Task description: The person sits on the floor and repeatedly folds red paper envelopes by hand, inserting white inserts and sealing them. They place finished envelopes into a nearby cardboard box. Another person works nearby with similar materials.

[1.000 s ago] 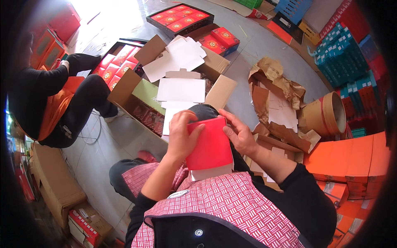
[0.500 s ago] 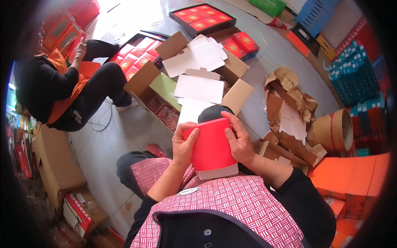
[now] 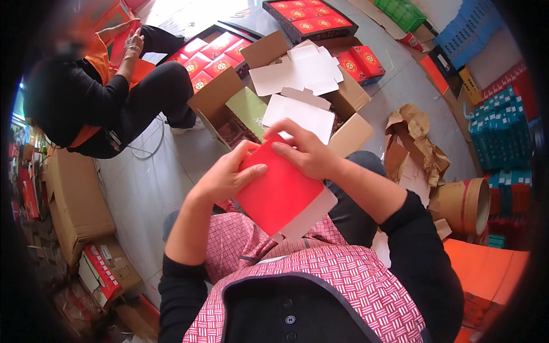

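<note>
A red carton [image 3: 280,191] with a pale flap at its lower right edge is held tilted over my lap. My left hand [image 3: 224,174] grips its upper left side, with the thumb lying across the red face. At the top corner, my right hand [image 3: 303,150] pinches the edge between thumb and bent fingers. Both hands are closed on it, and the fingers behind the carton are hidden. Just beyond my hands, white unfolded cartons [image 3: 300,117] lie over an open brown cardboard box [image 3: 214,103], beside a green panel [image 3: 247,114].
On the left sits a co-worker [image 3: 97,108] holding a red item. Black trays of red boxes [image 3: 311,23] lie ahead. To the right are crumpled brown paper [image 3: 420,134], a cardboard drum [image 3: 460,206], orange boxes [image 3: 486,268] and stacked teal packages [image 3: 500,131]. A large carton [image 3: 80,200] stands left.
The red carton has turned counterclockwise, so its pale flap now faces lower right. My right hand has shifted from its right side to the top corner. The whole view has shifted slightly.
</note>
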The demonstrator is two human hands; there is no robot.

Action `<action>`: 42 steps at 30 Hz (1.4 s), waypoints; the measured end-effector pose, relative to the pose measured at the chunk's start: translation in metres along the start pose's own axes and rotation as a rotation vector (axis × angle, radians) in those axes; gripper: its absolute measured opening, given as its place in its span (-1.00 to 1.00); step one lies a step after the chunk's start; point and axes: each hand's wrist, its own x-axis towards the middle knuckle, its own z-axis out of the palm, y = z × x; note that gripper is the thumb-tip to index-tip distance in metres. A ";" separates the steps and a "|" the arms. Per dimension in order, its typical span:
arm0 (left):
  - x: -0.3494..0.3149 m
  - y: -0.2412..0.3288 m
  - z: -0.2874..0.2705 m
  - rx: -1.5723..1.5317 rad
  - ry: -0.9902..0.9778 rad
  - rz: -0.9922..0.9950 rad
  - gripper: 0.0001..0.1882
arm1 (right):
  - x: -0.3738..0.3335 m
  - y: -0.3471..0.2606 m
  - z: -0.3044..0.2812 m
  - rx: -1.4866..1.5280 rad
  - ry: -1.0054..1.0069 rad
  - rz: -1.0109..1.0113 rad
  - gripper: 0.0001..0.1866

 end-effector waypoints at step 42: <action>-0.013 -0.047 -0.064 -0.958 0.307 0.044 -0.49 | 0.005 -0.153 -0.083 -0.942 0.168 -0.706 -0.63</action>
